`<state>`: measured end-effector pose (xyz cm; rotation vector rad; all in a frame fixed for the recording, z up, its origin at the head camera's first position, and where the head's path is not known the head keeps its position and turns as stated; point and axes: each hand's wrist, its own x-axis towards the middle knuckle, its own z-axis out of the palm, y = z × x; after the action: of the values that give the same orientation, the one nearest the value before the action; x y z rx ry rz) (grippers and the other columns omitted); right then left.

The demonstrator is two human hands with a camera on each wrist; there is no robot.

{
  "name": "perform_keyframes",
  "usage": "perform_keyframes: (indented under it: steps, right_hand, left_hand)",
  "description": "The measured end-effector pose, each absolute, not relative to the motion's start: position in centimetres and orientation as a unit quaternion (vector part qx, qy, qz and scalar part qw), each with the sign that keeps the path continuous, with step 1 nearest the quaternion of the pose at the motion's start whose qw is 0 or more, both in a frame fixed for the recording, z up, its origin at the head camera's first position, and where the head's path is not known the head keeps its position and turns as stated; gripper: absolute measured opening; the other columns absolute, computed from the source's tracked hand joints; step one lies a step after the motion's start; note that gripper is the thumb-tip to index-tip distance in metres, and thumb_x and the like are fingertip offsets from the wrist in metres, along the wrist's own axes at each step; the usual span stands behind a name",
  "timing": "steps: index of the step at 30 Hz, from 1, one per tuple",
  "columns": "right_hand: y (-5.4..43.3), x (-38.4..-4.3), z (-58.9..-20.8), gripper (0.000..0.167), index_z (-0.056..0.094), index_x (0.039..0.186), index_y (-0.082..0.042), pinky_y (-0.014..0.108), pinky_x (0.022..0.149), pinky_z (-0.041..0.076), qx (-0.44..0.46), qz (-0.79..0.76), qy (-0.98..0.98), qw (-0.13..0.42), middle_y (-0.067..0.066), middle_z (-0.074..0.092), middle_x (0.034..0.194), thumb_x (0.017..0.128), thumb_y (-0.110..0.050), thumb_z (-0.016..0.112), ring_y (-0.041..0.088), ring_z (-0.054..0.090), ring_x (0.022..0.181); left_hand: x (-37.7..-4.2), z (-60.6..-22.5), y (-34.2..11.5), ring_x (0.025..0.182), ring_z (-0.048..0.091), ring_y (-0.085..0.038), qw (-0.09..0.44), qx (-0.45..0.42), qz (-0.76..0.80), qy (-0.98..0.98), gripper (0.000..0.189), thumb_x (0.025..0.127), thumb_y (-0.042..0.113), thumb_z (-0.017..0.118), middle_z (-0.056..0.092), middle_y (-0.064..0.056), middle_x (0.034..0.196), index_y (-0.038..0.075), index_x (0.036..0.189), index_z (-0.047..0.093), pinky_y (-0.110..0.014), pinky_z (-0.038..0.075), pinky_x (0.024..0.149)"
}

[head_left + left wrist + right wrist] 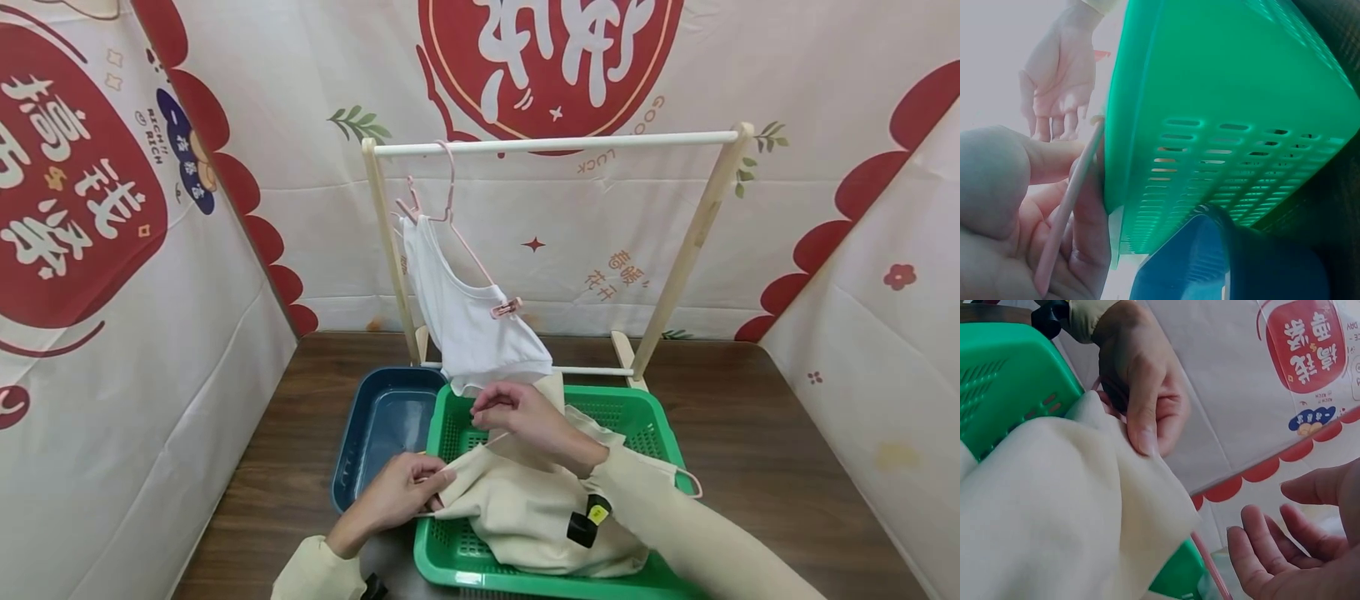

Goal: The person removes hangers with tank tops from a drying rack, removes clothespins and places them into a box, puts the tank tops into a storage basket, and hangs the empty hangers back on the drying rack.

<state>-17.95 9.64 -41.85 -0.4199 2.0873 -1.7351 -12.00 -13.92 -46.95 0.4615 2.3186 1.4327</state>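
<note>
My left hand [401, 493] pinches the edge of a cream cloth garment [540, 508] between thumb and fingers. A pink hanger [1069, 209] crosses the same hand in the left wrist view. The garment lies bunched in a green basket [427, 558], and a pink hanger end pokes out by the basket's right rim. Over the far part of the garment, my right hand [536, 421] has loosely bent fingers holding nothing. In the right wrist view the right hand's fingers [1257, 544] are apart from the cloth. The garment's full shape is hidden by folds.
A white garment [483, 333] hangs tilted from a pink clip hanger [452, 183] on a rack with a white bar [555, 146] and wooden legs. Left of the basket, a dark blue tray [390, 417] stands on the brown table [255, 517]. Printed cloth walls enclose three sides.
</note>
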Motion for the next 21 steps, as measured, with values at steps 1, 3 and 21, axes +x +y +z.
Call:
perform_keyframes:
  steps: [1, 3, 21]
  right_hand:
    - [9.9, -17.9, -41.8, 0.017, 0.064, 0.106, 0.001, 0.044, 0.090, 0.055, -0.152, -0.617, 0.747, 0.196, 0.009, 0.072, 0.096, 0.093, -0.010, 0.066, 0.018, 0.070, 0.092]
    - [10.5, -17.8, -41.7, 0.017, 0.065, 0.105, 0.002, 0.048, 0.092, 0.053, -0.153, -0.617, 0.746, 0.202, 0.011, 0.072, 0.095, 0.094, -0.011, 0.065, 0.025, 0.070, 0.093]
    - [16.0, -17.9, -41.6, 0.005, 0.071, 0.091, -0.003, 0.022, 0.071, 0.053, -0.213, -0.491, 0.842, 0.066, 0.004, 0.069, 0.086, 0.091, -0.008, 0.069, 0.011, 0.064, 0.079]
  left_hand:
    - [-12.0, -47.0, -13.9, 0.055, 0.058, -0.006, 0.186, 0.164, 0.509, 0.825, 0.024, 0.099, 0.029, 0.061, 0.065, 0.000, 0.063, 0.014, 0.085, 0.074, -0.019, 0.042, 0.046]
    - [-12.0, -46.9, -14.0, 0.055, 0.058, -0.007, 0.184, 0.164, 0.509, 0.825, 0.024, 0.099, 0.029, 0.062, 0.065, -0.001, 0.063, 0.014, 0.085, 0.074, -0.020, 0.042, 0.046]
    - [-11.9, -46.9, -13.8, 0.055, 0.058, -0.008, 0.185, 0.153, 0.513, 0.824, 0.024, 0.099, 0.030, 0.061, 0.067, -0.002, 0.065, 0.014, 0.087, 0.074, -0.020, 0.042, 0.047]
